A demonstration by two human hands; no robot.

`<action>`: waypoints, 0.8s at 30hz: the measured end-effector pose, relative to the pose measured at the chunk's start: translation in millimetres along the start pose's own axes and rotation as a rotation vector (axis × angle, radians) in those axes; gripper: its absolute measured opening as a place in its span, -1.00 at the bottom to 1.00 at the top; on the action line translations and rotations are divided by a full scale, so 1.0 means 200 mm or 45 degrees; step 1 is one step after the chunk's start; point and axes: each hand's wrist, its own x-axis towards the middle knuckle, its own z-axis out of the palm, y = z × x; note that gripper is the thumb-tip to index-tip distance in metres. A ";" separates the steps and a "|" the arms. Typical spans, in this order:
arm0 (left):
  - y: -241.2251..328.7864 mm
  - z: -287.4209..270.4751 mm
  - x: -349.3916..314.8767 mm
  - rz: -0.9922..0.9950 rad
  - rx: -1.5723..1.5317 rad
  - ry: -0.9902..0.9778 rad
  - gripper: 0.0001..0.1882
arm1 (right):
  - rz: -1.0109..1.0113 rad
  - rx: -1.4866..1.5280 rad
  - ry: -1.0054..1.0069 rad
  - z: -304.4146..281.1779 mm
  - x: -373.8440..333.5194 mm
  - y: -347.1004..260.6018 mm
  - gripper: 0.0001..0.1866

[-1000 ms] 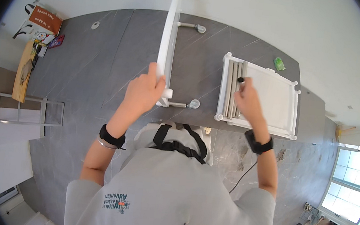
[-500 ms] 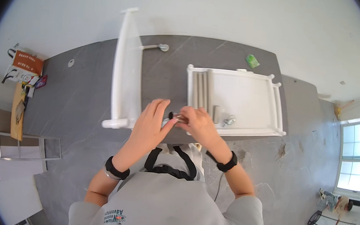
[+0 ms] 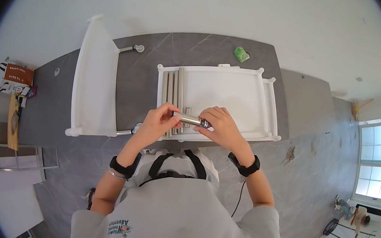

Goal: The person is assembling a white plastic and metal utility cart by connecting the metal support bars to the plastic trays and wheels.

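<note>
A short shiny metal tube (image 3: 188, 119) is held level between my two hands, over the near edge of a white tray-like shelf (image 3: 231, 88). My left hand (image 3: 158, 122) pinches the tube's left end between thumb and fingers. Closed around its right end is my right hand (image 3: 222, 128); a dark, shiny fitting shows there, mostly covered by the fingers. Several long metal tubes (image 3: 173, 93) lie side by side on the shelf's left part. Beside them is another short tube (image 3: 188, 111), partly behind the held one.
At the left, a second white shelf (image 3: 94, 80) stands on its side, with a caster-tipped metal leg (image 3: 137, 48) at its far corner. A green packet (image 3: 241, 54) lies at the back of the grey table (image 3: 170, 51). Far right, another person (image 3: 358, 220) bends over a black frame.
The view has shifted right. My hands have moved apart along the tube, so more of it shows. The caster that lay on the shelf by my right hand is no longer visible there.
</note>
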 end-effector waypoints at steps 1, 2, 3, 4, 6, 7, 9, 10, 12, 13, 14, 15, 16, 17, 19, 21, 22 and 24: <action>-0.03 0.03 0.02 0.008 -0.054 0.017 -0.85 | -0.107 -0.085 0.074 -0.02 -0.01 0.03 -0.75; -0.02 0.05 0.04 -0.011 -0.080 0.002 -0.82 | -0.117 -0.082 0.070 -0.04 -0.01 0.05 -0.75; 0.00 0.08 0.05 -0.009 -0.081 0.014 -0.82 | -0.165 -0.122 0.088 -0.05 -0.02 0.08 -0.77; 0.01 0.10 0.06 -0.058 0.163 0.017 -0.81 | -0.212 -0.162 0.106 -0.06 -0.03 0.11 -0.79; 0.08 0.18 0.07 -0.109 0.403 0.021 -0.79 | -0.183 -0.158 -0.018 -0.07 -0.06 0.16 -0.79; 0.11 0.22 0.08 0.391 1.042 0.140 -0.78 | -0.147 -0.156 -0.138 -0.07 -0.07 0.19 -0.78; 0.11 0.30 0.09 0.886 1.668 0.278 -0.77 | -0.157 -0.110 -0.166 -0.09 -0.06 0.19 -0.77; 0.08 0.34 0.10 0.857 1.722 0.148 -0.74 | -0.155 -0.068 -0.182 -0.10 -0.05 0.19 -0.76; 0.04 0.38 0.13 0.812 1.773 0.026 -0.71 | -0.180 -0.038 -0.198 -0.15 -0.05 0.21 -0.77; 0.02 0.39 0.14 0.827 1.715 0.079 -0.71 | -0.195 -0.013 -0.200 -0.17 -0.04 0.22 -0.78; 0.02 0.39 0.15 0.846 1.662 0.125 -0.72 | -0.200 -0.006 -0.202 -0.18 -0.04 0.22 -0.78; 0.02 0.39 0.17 0.837 1.668 0.127 -0.72 | -0.213 0.001 -0.121 -0.19 -0.04 0.23 -0.80; 0.02 0.41 0.18 0.849 1.599 0.161 -0.72 | -0.225 0.008 -0.039 -0.20 -0.03 0.25 -0.81; 0.02 0.43 0.19 0.863 1.526 0.191 -0.71 | -0.224 0.014 -0.039 -0.19 -0.04 0.27 -0.81; 0.03 0.45 0.21 0.841 1.465 0.162 -0.72 | -0.086 0.094 -0.017 -0.16 -0.05 0.33 -0.75; 0.03 0.45 0.23 0.822 1.402 0.142 -0.72 | -0.034 0.161 0.006 -0.14 -0.06 0.33 -0.72; 0.03 0.44 0.23 0.786 1.361 0.118 -0.71 | 0.020 0.224 0.028 -0.13 -0.06 0.33 -0.69; 0.03 0.45 0.23 0.749 1.327 0.100 -0.71 | -0.008 0.217 -0.018 -0.16 -0.07 0.34 -0.68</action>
